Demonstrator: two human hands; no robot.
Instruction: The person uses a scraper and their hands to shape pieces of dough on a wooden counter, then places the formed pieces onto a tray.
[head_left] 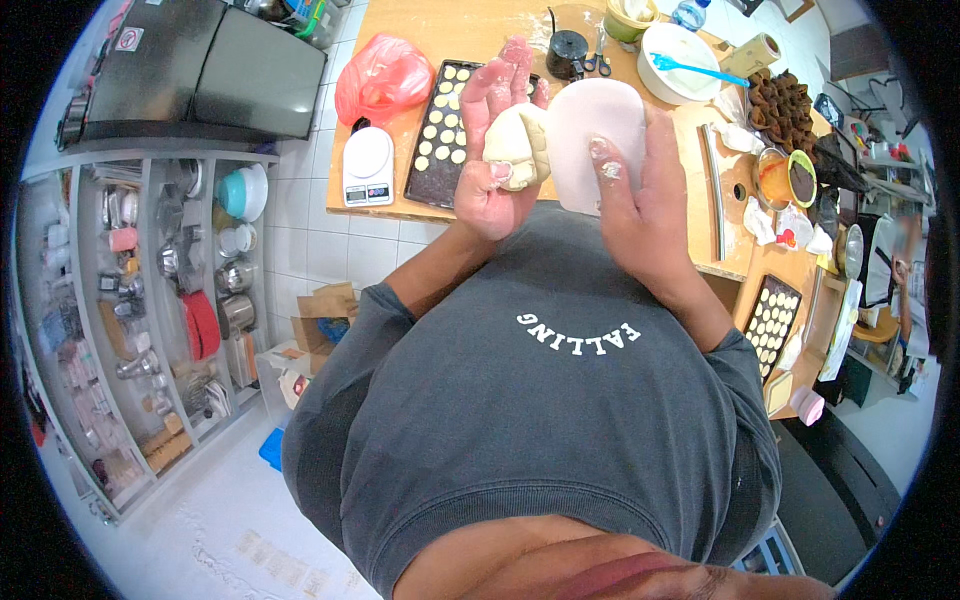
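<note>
Gripping scraper [595, 125] in right hand [645, 200] and, in left hand [482, 200], dough [512, 145], likely light, soft, tacky: best cradled from below.

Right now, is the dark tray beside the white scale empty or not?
Not empty: pale rounds lie in rows on the tray.

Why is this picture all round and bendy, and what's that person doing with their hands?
There's no robot here, just a person. A wide-seeing camera worn on the head looks down, so straight edges bend. The left hand holds pale dough; the right hand holds something flat and pale, perhaps a scraper, next to it. On the wooden table are a dark tray of small round pieces, a white scale, a red bag and a white bowl with a blue spatula.
</note>
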